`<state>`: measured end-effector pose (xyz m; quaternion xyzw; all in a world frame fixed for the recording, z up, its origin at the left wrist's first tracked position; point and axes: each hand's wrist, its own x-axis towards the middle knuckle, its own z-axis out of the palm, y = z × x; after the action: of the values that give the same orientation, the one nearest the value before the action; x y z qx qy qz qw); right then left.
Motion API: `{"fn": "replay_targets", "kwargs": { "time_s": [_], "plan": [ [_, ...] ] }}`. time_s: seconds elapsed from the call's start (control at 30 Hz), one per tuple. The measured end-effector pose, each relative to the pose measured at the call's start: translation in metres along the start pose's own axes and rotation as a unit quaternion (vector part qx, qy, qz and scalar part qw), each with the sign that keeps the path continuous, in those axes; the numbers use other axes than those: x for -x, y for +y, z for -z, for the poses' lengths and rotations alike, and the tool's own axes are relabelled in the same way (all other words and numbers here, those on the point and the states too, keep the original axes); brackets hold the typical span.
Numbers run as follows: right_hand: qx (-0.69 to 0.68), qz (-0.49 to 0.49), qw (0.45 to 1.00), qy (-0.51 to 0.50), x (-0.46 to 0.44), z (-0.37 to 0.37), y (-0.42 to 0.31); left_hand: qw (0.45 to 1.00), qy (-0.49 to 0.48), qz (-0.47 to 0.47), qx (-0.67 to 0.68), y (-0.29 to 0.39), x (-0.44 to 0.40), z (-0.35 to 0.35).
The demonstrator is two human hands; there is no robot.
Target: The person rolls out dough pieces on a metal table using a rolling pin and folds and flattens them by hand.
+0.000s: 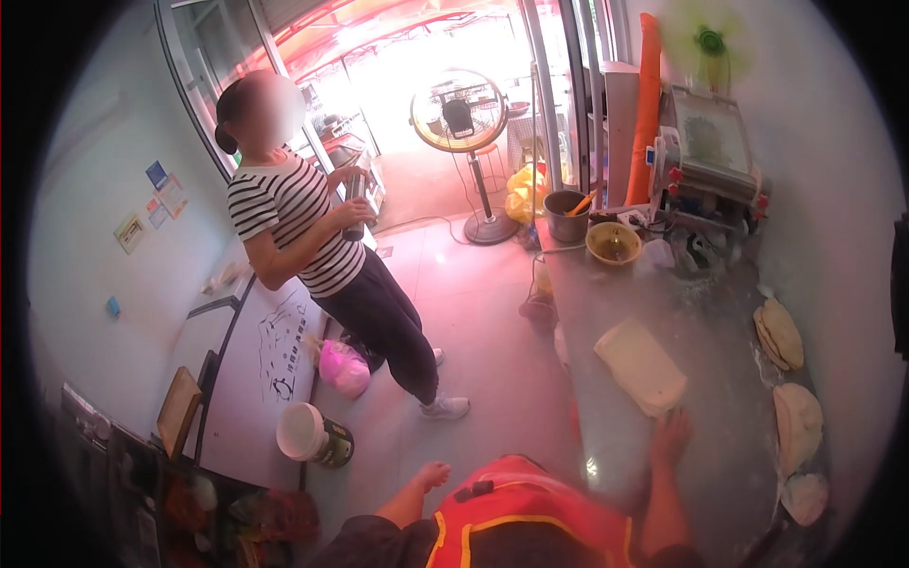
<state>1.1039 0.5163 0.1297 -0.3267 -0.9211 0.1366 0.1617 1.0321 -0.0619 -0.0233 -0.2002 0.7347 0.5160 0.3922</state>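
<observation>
A pale slab of dough [641, 367] lies flat on the grey worktop [606, 293]. At its near end is my right hand [671, 434], its fingers at or just beside the dough's edge; whether they grip it is too blurred to tell. My left hand [434, 475] hangs in front of the red apron [511, 502], away from the worktop, with its fingers curled; anything inside them is too small to make out. Along the wall side of the worktop sit more pale dough pieces [798, 428].
A person [303, 218] in a striped shirt stands at the left holding a dark cylinder. Beyond are a standing fan [459, 115], a metal pot [567, 216], a yellow bowl [614, 244] and a machine [710, 142]. A white bucket [312, 435] stands on the floor.
</observation>
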Motion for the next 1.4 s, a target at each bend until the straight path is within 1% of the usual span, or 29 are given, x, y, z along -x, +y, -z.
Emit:
{"fn": "replay_targets", "kwargs": {
  "time_s": [0.03,0.1,0.13,0.27,0.33,0.4,0.47,0.5,0.63,0.7,0.73,0.83,0.93,1.03,1.07,1.1,1.17,1.2,1.27,1.3,1.33,1.4],
  "plan": [
    [-0.004,0.005,1.000,0.014,0.000,-0.003,0.002,1.000,-0.023,-0.003,0.007,-0.005,-0.007,0.004],
    [-0.014,0.016,0.999,0.042,-0.001,-0.009,0.004,0.999,-0.034,0.024,0.010,-0.005,-0.011,0.005],
    [-0.011,0.016,0.999,0.040,-0.001,-0.011,0.006,0.998,-0.040,0.038,0.012,-0.007,-0.012,0.005],
    [-0.003,0.009,1.000,0.023,0.000,-0.007,0.004,0.982,-0.148,-0.073,-0.090,0.006,0.019,0.014],
    [-0.002,0.006,1.000,0.015,0.000,-0.005,0.002,0.973,-0.169,-0.107,-0.112,0.009,0.027,0.014],
    [-0.001,0.009,1.000,0.012,0.000,-0.005,0.002,0.990,-0.110,-0.066,-0.060,0.005,0.022,0.012],
    [-0.003,0.014,0.999,0.034,0.001,-0.008,0.003,0.996,-0.070,-0.049,-0.027,0.002,0.018,0.009],
    [-0.003,0.016,0.999,0.046,0.001,-0.010,0.004,0.997,-0.058,-0.047,-0.016,0.001,0.017,0.009],
    [0.001,0.018,0.999,0.037,0.000,-0.016,0.010,0.998,-0.031,-0.061,-0.003,-0.004,0.017,0.009],
    [0.005,0.019,0.999,0.040,0.000,-0.017,0.011,0.998,-0.003,-0.050,0.026,-0.003,0.021,0.007],
    [0.005,0.017,0.999,0.037,0.001,-0.018,0.013,0.997,0.021,-0.023,0.070,-0.002,0.023,0.005],
    [0.003,0.016,0.999,0.032,-0.001,-0.013,0.008,0.998,0.008,-0.014,0.066,-0.002,0.018,0.009],
    [-0.002,0.019,0.999,0.030,0.000,-0.004,0.002,0.991,-0.037,0.042,0.121,0.004,0.016,0.014],
    [-0.004,0.019,0.999,0.039,0.001,-0.002,0.000,0.997,0.007,0.006,0.072,0.027,0.050,0.002],
    [-0.002,0.022,0.999,0.043,0.001,-0.004,0.001,0.988,-0.023,-0.152,-0.009,0.019,0.044,0.005],
    [0.000,0.025,0.999,0.047,0.001,-0.005,0.001,0.947,-0.053,-0.305,-0.089,-0.008,0.017,0.017],
    [0.005,0.025,0.999,0.041,0.001,-0.005,0.001,0.904,-0.100,-0.397,-0.124,-0.017,0.012,0.019],
    [0.007,0.025,0.999,0.039,0.001,-0.004,0.001,0.927,-0.120,-0.345,-0.080,-0.017,0.012,0.019],
    [0.005,0.025,0.999,0.031,0.001,-0.001,0.001,0.948,-0.137,-0.283,-0.043,-0.014,0.013,0.018],
    [0.004,0.024,0.999,0.028,0.001,0.000,0.000,0.971,-0.122,-0.205,-0.014,-0.006,0.020,0.016],
    [0.003,0.021,0.999,0.027,0.001,-0.001,0.000,0.990,-0.094,-0.104,0.033,0.004,0.029,0.012],
    [-0.001,0.014,1.000,0.025,0.000,-0.004,0.000,0.988,-0.038,0.027,0.145,0.051,0.071,-0.005]
  ]
}}
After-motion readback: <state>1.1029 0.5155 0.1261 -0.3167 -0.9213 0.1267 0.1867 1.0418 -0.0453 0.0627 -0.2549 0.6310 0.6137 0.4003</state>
